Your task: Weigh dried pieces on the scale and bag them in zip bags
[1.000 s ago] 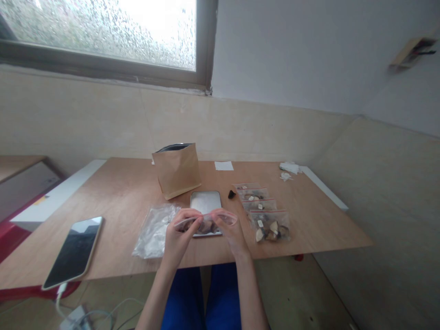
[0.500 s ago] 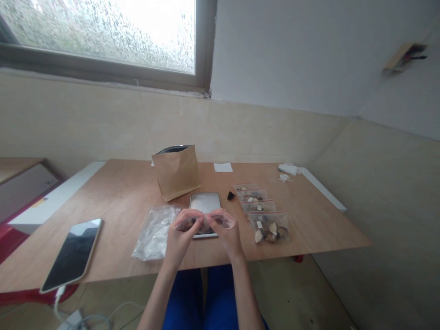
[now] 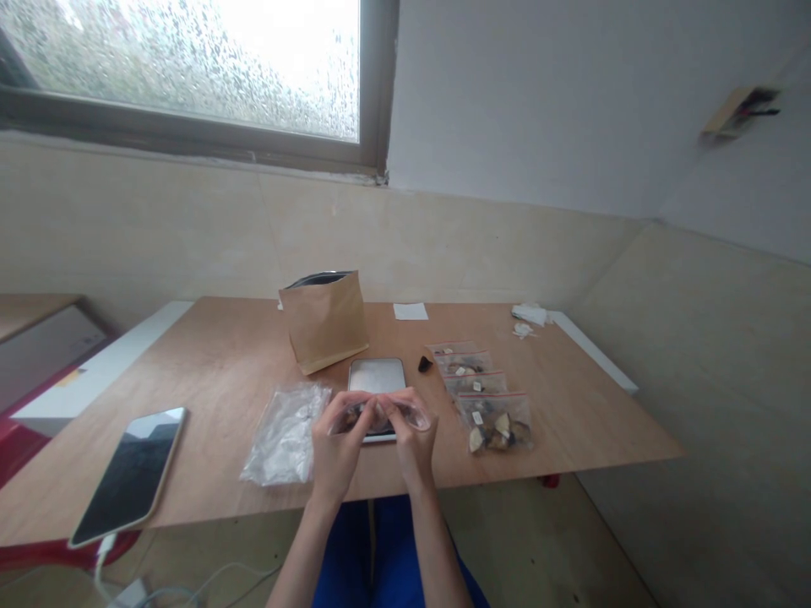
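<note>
Between my two hands is a clear plastic bag [image 3: 415, 413], its mouth pinched at the middle. My left hand [image 3: 339, 443] grips its left side, thumb and fingers closed on the film. On the other side my right hand [image 3: 415, 439] pinches it the same way, the thumbs nearly meeting. Dark and brown bits show inside, too small to name. Just behind and beneath the bag sits a small flat scale [image 3: 377, 374] with a silver top, partly hidden by my hands. To the left lies a pile of clear empty plastic bags [image 3: 282, 435].
A brown paper pouch [image 3: 326, 325] stands open behind the scale. Several labelled zip bags [image 3: 498, 431] of dried pieces overlap at right, near a small dark piece [image 3: 424, 364]. A phone [image 3: 130, 473] with a cable lies at left. White paper [image 3: 410, 312] rests at the back.
Both hands keep their pinch on the clear bag, with only slight shifts of the fingers and wrists. The view has tilted a little; the things on the table stay put.
</note>
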The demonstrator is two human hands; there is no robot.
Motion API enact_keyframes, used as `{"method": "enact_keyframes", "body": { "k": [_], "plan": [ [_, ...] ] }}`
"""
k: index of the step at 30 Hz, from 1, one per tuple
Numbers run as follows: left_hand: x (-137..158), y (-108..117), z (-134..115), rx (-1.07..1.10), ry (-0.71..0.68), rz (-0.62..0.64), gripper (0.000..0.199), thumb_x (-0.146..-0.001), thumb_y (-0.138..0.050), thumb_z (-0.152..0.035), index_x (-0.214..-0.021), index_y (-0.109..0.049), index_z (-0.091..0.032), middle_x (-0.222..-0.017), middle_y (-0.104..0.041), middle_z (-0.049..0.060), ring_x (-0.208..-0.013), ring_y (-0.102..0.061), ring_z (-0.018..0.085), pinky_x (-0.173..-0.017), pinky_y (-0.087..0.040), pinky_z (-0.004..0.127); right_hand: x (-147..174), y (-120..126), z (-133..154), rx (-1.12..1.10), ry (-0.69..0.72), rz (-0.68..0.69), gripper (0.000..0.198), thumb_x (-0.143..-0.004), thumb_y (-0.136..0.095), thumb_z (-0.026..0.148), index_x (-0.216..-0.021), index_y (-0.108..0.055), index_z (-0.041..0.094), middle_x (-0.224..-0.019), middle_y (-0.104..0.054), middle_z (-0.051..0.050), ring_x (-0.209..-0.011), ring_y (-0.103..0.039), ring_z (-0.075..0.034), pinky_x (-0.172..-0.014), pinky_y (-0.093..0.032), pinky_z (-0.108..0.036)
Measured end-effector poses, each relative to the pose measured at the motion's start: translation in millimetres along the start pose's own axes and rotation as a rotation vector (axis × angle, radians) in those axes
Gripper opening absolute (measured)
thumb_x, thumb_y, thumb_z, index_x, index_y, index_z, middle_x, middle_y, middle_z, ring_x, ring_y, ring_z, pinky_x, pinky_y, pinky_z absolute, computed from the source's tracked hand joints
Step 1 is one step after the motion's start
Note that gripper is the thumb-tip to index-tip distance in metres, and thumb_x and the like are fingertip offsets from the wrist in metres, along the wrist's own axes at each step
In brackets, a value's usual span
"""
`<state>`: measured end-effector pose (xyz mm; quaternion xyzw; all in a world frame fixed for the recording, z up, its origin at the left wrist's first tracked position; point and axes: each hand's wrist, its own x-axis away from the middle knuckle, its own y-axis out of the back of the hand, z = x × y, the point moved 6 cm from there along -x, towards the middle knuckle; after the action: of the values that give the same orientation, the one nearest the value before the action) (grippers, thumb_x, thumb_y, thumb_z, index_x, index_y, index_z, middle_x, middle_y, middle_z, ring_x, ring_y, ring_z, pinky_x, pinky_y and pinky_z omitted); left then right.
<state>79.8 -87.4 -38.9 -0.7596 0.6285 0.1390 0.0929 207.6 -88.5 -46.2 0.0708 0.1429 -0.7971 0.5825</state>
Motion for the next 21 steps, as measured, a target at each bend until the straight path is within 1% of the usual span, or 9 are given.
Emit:
{"method": "enact_keyframes", "body": {
  "k": [3, 5, 8, 10, 12, 14, 17, 19, 21],
  "plan": [
    [1, -1, 2, 0.027, 0.039, 0.015, 0.017, -0.075, -0.062, -0.033, -0.079, -0.062, -0.016, -0.072, -0.064, 0.002, -0.066, -0.06, 0.014, -0.061, -0.05, 0.022, -1, -1, -4, -0.016, -0.032, -0.017, 0.019, -0.076, -0.063, 0.032, -0.065, -0.062, 0.016, -0.064, -0.059, 0.0, -0.062, -0.055, -0.013, -0.061, -0.046, -0.024],
    [0, 0, 6, 0.04, 0.084, 0.013, 0.019, -0.074, -0.063, -0.034, -0.08, -0.063, -0.016, -0.071, -0.064, 0.001, -0.064, -0.061, 0.013, -0.059, -0.049, 0.022, -4, -2, -7, -0.051, -0.065, 0.006, 0.02, -0.075, -0.063, 0.033, -0.065, -0.064, 0.016, -0.064, -0.061, -0.001, -0.062, -0.056, -0.014, -0.061, -0.046, -0.024],
    [-4, 3, 14, 0.05, 0.148, 0.015, 0.021, -0.073, -0.063, -0.036, -0.079, -0.063, -0.017, -0.07, -0.065, 0.0, -0.063, -0.061, 0.013, -0.057, -0.048, 0.021, -8, -4, -9, -0.102, -0.102, 0.097, 0.022, -0.078, -0.059, 0.035, -0.069, -0.067, 0.016, -0.068, -0.064, -0.002, -0.066, -0.059, -0.015, -0.064, -0.046, -0.025],
    [-7, 2, 17, 0.051, 0.169, 0.046, 0.022, -0.072, -0.063, -0.038, -0.078, -0.063, -0.017, -0.068, -0.064, 0.0, -0.062, -0.061, 0.013, -0.056, -0.047, 0.021, -11, -5, -7, -0.093, -0.09, 0.164, 0.023, -0.08, -0.057, 0.035, -0.073, -0.069, 0.017, -0.073, -0.066, -0.003, -0.07, -0.06, -0.015, -0.068, -0.047, -0.026],
    [-10, 2, 18, 0.046, 0.164, 0.078, 0.022, -0.072, -0.063, -0.038, -0.077, -0.064, -0.017, -0.067, -0.064, 0.0, -0.061, -0.061, 0.013, -0.056, -0.047, 0.021, -14, -4, -6, -0.062, -0.067, 0.2, 0.022, -0.08, -0.057, 0.034, -0.073, -0.069, 0.017, -0.074, -0.066, -0.004, -0.072, -0.061, -0.015, -0.07, -0.047, -0.026],
    [-11, 0, 18, 0.034, 0.144, 0.108, 0.022, -0.072, -0.063, -0.037, -0.077, -0.065, -0.016, -0.07, -0.066, 0.001, -0.064, -0.061, 0.014, -0.058, -0.048, 0.022, -15, -2, -7, -0.026, -0.051, 0.192, 0.021, -0.079, -0.059, 0.034, -0.072, -0.067, 0.017, -0.073, -0.065, -0.003, -0.071, -0.06, -0.015, -0.069, -0.048, -0.026],
    [-10, -5, 15, 0.021, 0.123, 0.14, 0.021, -0.073, -0.062, -0.037, -0.079, -0.066, -0.017, -0.075, -0.067, 0.003, -0.068, -0.062, 0.015, -0.061, -0.049, 0.023, -14, 0, -10, 0.016, -0.035, 0.128, 0.02, -0.077, -0.06, 0.034, -0.069, -0.064, 0.016, -0.069, -0.063, -0.003, -0.069, -0.059, -0.014, -0.067, -0.049, -0.025],
    [-9, -7, 14, 0.012, 0.122, 0.128, 0.021, -0.074, -0.061, -0.037, -0.079, -0.066, -0.017, -0.075, -0.067, 0.003, -0.069, -0.062, 0.016, -0.061, -0.049, 0.023, -12, 0, -12, 0.037, -0.013, 0.076, 0.019, -0.078, -0.06, 0.034, -0.07, -0.063, 0.016, -0.07, -0.061, -0.003, -0.069, -0.059, -0.014, -0.067, -0.049, -0.025],
    [-9, -6, 14, -0.002, 0.118, 0.085, 0.021, -0.074, -0.062, -0.037, -0.078, -0.066, -0.017, -0.074, -0.067, 0.003, -0.07, -0.062, 0.016, -0.062, -0.049, 0.023, -11, -1, -14, 0.066, 0.017, 0.05, 0.019, -0.078, -0.06, 0.035, -0.072, -0.062, 0.017, -0.071, -0.061, -0.003, -0.07, -0.059, -0.014, -0.068, -0.049, -0.025]
  ]
}}
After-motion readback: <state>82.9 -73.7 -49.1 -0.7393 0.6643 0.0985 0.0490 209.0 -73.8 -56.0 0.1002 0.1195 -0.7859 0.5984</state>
